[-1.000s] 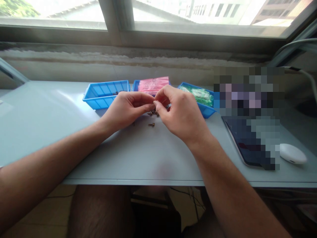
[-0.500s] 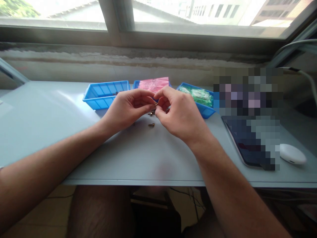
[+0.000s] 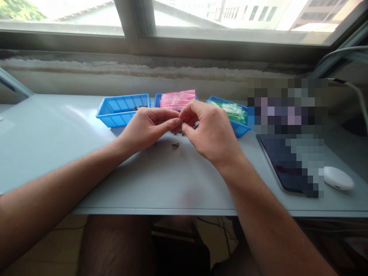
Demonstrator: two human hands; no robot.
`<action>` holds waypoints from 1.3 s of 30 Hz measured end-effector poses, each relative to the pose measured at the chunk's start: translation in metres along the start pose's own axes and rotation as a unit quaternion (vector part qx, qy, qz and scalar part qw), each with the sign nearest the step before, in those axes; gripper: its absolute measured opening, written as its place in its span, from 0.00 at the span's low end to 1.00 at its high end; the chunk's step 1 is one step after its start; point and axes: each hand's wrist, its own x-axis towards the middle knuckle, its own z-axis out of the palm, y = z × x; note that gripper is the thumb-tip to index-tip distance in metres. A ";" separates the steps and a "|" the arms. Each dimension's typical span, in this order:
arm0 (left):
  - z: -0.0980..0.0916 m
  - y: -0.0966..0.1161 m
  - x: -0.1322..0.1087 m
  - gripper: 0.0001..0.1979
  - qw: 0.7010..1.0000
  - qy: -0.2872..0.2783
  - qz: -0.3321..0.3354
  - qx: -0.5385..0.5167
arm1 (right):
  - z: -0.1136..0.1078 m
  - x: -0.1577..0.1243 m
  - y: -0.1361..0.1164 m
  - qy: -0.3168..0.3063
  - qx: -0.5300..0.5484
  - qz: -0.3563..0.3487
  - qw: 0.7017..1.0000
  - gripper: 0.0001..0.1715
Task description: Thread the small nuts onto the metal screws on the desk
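Note:
My left hand (image 3: 155, 124) and my right hand (image 3: 208, 128) meet fingertip to fingertip above the table. Thumb and forefinger of each are closed in a pinch. Between them is a small brass-coloured metal part, now almost wholly hidden by the fingers. Just below and behind the fingertips lies a small pile of metal parts (image 3: 181, 132), partly covered by my hands. One loose part, which looks like a small brass screw with a thick head (image 3: 175, 145), rests on the table nearer to me.
Along the back stand a blue bin (image 3: 110, 119) with dark small parts, another holding pink plastic bags (image 3: 176, 100), and a third blue bin (image 3: 240, 129) with green bags (image 3: 230, 109). A dark phone or tablet (image 3: 283, 168) and a white rounded case (image 3: 338, 178) lie right.
My fingertips have closed in tighter, and the brass-coloured part that showed between them is now mostly covered. My left hand has shifted very slightly; the bins and loose screw stay put.

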 end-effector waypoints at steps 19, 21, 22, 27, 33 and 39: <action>-0.034 -0.004 0.012 0.08 0.935 0.154 0.172 0.268 | 0.006 -0.007 -0.004 -0.136 -0.141 0.085 0.977 0.18; -0.047 -0.005 0.017 0.09 0.924 0.154 0.160 0.312 | 0.007 -0.008 -0.004 -0.168 -0.156 0.084 0.970 0.21; -0.053 -0.007 0.020 0.08 0.925 0.137 0.139 0.326 | 0.007 -0.008 -0.004 -0.182 -0.156 0.084 0.967 0.21; -0.078 -0.028 0.032 0.05 0.919 0.154 0.086 0.353 | 0.006 -0.005 -0.002 -0.215 -0.144 0.049 0.965 0.16; -0.082 -0.043 0.032 0.04 0.921 0.144 0.050 0.359 | 0.007 -0.003 0.003 -0.205 -0.110 0.032 0.972 0.20; -0.071 -0.029 0.028 0.07 0.917 0.159 0.108 0.349 | 0.006 -0.003 0.002 -0.196 -0.110 0.031 0.974 0.17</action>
